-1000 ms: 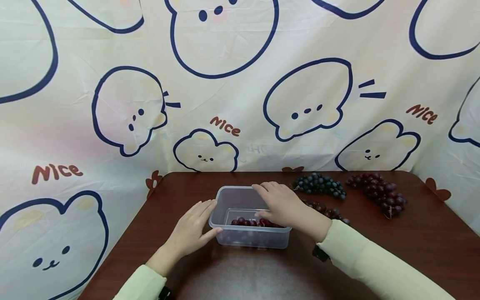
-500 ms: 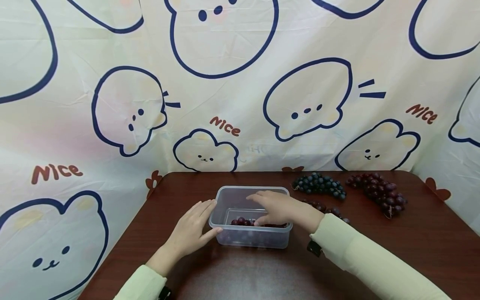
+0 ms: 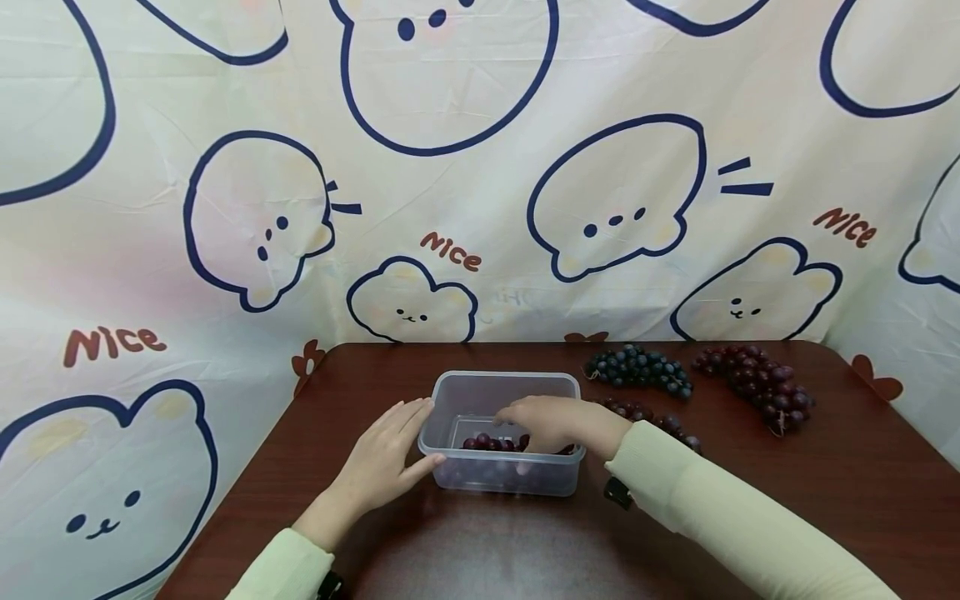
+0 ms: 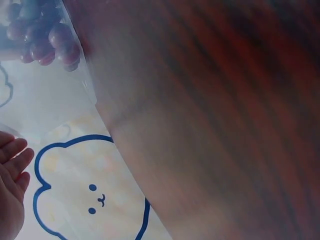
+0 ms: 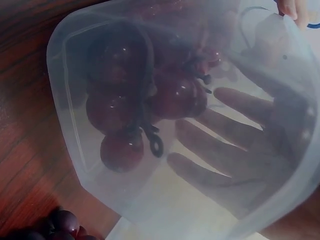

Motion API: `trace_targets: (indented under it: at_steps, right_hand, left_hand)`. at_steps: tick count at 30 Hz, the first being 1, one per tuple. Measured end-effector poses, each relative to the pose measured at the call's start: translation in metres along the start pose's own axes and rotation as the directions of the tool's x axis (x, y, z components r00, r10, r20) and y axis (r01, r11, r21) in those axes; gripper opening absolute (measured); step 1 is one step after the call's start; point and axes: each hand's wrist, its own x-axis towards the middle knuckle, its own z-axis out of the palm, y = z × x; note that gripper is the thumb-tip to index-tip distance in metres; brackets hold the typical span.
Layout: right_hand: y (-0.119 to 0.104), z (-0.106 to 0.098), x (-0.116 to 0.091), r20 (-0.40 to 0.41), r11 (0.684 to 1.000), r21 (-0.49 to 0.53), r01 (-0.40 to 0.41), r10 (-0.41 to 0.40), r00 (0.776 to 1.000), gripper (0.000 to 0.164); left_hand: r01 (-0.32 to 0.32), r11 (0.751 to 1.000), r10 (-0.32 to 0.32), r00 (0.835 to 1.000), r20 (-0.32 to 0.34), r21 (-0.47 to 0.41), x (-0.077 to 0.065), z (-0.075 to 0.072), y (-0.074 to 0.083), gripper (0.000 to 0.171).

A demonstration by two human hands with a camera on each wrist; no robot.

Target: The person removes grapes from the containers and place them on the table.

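Note:
A clear plastic container (image 3: 472,479) stands on the table, holding a bunch of red grapes (image 3: 487,443). My left hand (image 3: 382,458) rests against its left side, fingers straight along the rim and thumb at the front corner. My right hand (image 3: 551,423) reaches down inside, over the right part of the grapes, and hides some of them. Through the cloudy wall in the right wrist view, the right hand's fingers (image 5: 215,145) look extended and spread, their tips close by the grapes (image 5: 177,95). Left fingers (image 4: 15,155) show at the edge of the left wrist view.
Behind the container to the right lies a bunch of dark blue grapes (image 3: 637,368). Farther right is a larger red bunch (image 3: 757,387). Another dark red bunch (image 3: 660,419) sits partly behind the right forearm. A printed cloth (image 3: 510,208) hangs behind the brown table (image 3: 360,383).
My right hand has moved down and slightly left, from above the container's rim into it, its fingers bending downward. The left hand and the container have stayed in place.

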Motion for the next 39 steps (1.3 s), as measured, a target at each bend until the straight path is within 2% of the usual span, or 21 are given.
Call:
trace_targets:
  at_steps: [6,13,19,25,39]
  right_hand:
    - [0.001,0.003,0.006,0.053,1.000,0.028,0.001,-0.003,0.999,0.057]
    - [0.001,0.004,0.012,0.095,0.999,0.033,0.002,-0.006,0.995,0.069]
    - [0.000,0.005,0.017,0.123,0.999,0.028,-0.021,0.017,0.992,0.074]
    - [0.001,0.007,0.022,0.127,0.999,0.040,-0.015,0.010,0.992,0.077]
    - [-0.002,0.010,0.030,0.123,0.997,0.072,-0.031,0.022,0.992,0.079]
  left_hand:
    - [-0.008,1.000,0.008,1.000,-0.008,0.006,0.001,0.000,0.000,0.081]
    - [-0.004,1.000,0.004,1.000,-0.003,0.001,0.001,0.001,0.000,0.081]
    - [-0.008,1.000,0.008,1.000,-0.009,-0.002,0.001,0.001,0.000,0.081]
    - [-0.022,1.000,0.022,0.999,-0.027,0.005,0.000,0.001,0.000,0.081]
    - [-0.015,1.000,0.015,1.000,-0.023,-0.007,0.001,0.001,0.001,0.081]
